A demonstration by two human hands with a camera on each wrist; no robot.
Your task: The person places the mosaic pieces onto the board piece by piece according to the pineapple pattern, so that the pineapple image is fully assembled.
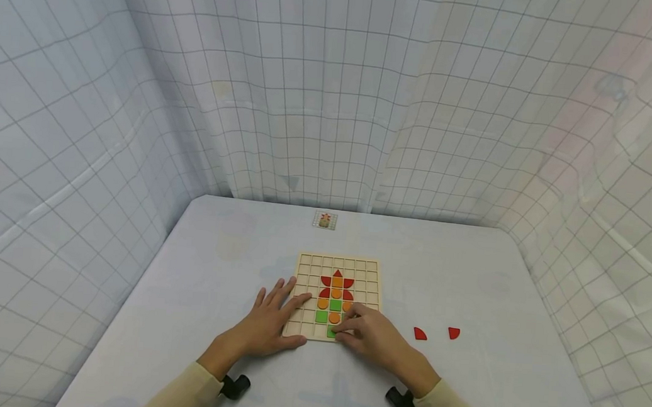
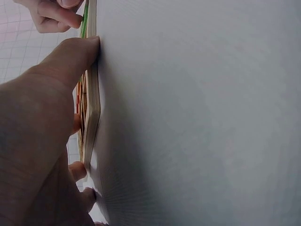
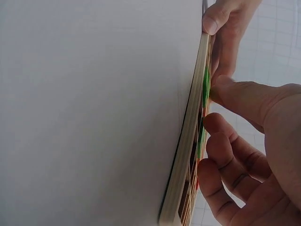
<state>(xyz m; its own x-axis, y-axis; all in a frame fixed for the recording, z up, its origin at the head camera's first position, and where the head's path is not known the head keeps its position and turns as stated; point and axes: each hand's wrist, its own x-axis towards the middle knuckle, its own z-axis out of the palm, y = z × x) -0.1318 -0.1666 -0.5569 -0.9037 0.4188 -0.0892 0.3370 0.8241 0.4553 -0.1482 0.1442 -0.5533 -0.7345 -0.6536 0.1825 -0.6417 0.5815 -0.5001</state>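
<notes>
A pale wooden grid board [image 1: 301, 331] lies on the table with red, orange and green flat pieces set in its cells. My left hand [image 1: 265, 325] rests with spread fingers on the board's left side, and its thumb [image 2: 84, 49] lies against the near edge. At the bottom row my right hand [image 1: 373, 338] has bent fingers, and its thumb and index finger pinch at a green square tile [image 1: 331, 332]. In the right wrist view the green square tile [image 3: 206, 87] sits under the thumb. The right hand covers some cells at the board's lower right.
Two red quarter-circle pieces [image 1: 420, 333] lie on the white table [image 1: 232, 247] right of the right hand. A small pattern card [image 1: 325, 220] lies near the far edge. Gridded white curtains [image 1: 333, 103] hang behind and at both sides.
</notes>
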